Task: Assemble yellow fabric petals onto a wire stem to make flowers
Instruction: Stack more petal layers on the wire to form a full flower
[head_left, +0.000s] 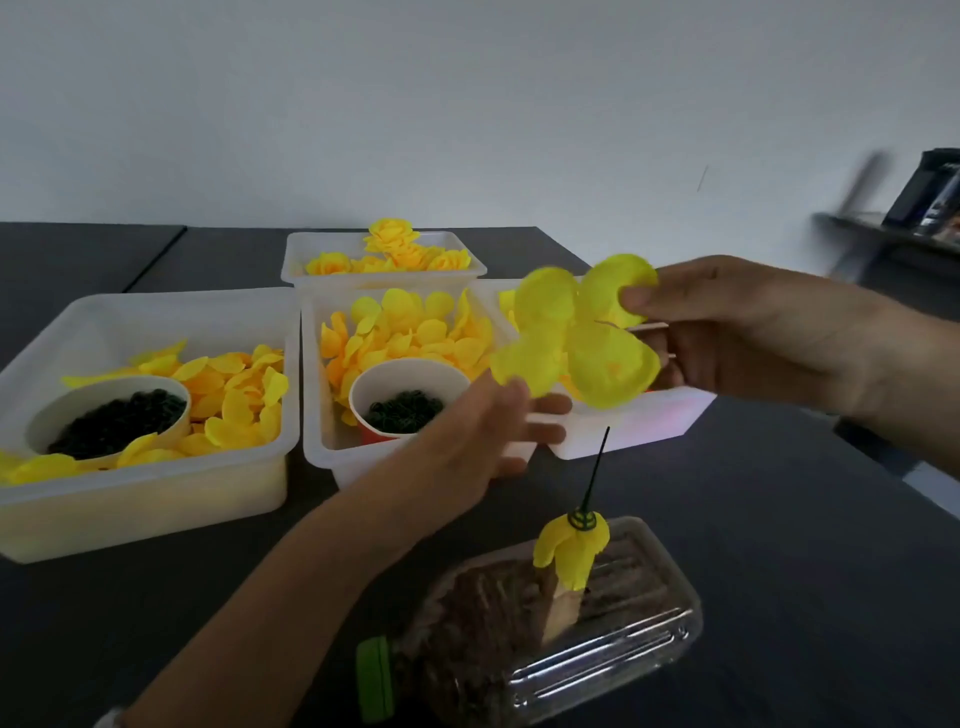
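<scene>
now right hand (769, 338) pinching petal piece (576, 332), left hand (488, 431) fingers loose

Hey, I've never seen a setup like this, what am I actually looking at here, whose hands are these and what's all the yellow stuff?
This is one picture from a camera worn on a person's head, looking down at their own bare hands; there is no machine. The right hand pinches a yellow four-lobed fabric petal piece. The left hand is open beneath it. On the dark table stand white plastic trays of loose yellow petals, two paper cups of small dark green parts, and a far tray of finished flowers. Nearest, a thin dark wire stem with petals already on it stands upright on a clear plastic bottle lying sideways.
</scene>
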